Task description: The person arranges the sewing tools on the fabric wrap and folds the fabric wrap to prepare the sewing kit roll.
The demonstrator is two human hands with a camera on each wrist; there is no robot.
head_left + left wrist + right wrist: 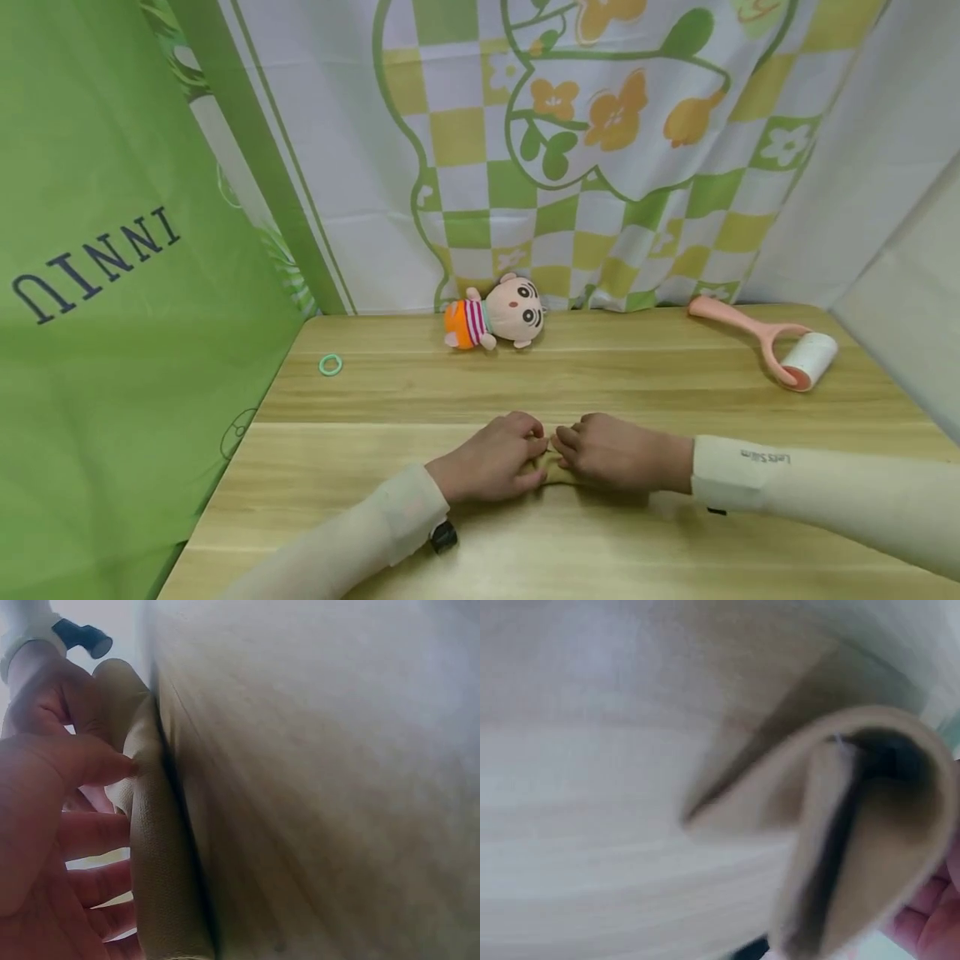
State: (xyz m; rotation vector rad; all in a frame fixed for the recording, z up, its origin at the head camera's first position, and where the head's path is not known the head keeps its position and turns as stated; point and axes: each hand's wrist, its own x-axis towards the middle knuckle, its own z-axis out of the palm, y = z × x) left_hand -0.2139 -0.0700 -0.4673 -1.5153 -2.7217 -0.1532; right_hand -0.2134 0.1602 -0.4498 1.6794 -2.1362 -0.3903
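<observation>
Between the two hands, low over the table in the head view, is a tan, soft, leather-like folded piece (557, 472). My left hand (491, 461) pinches its left end. In the left wrist view the thumb (97, 761) presses the near face of the piece (165, 862), with the other fingers along its edge. My right hand (618, 454) grips the other end, knuckles up. The right wrist view shows the piece (885, 877) bent into a loop, a dark gap inside the fold, with fingertips (930, 922) at its outer side. Much of it is hidden behind the hands.
A plush doll (502, 312) lies at the table's back edge against the patterned curtain (525, 200). At the back right is a pink-handled lint roller (765, 342). A small green ring (330, 365) lies at the back left, near the green curtain (112, 333).
</observation>
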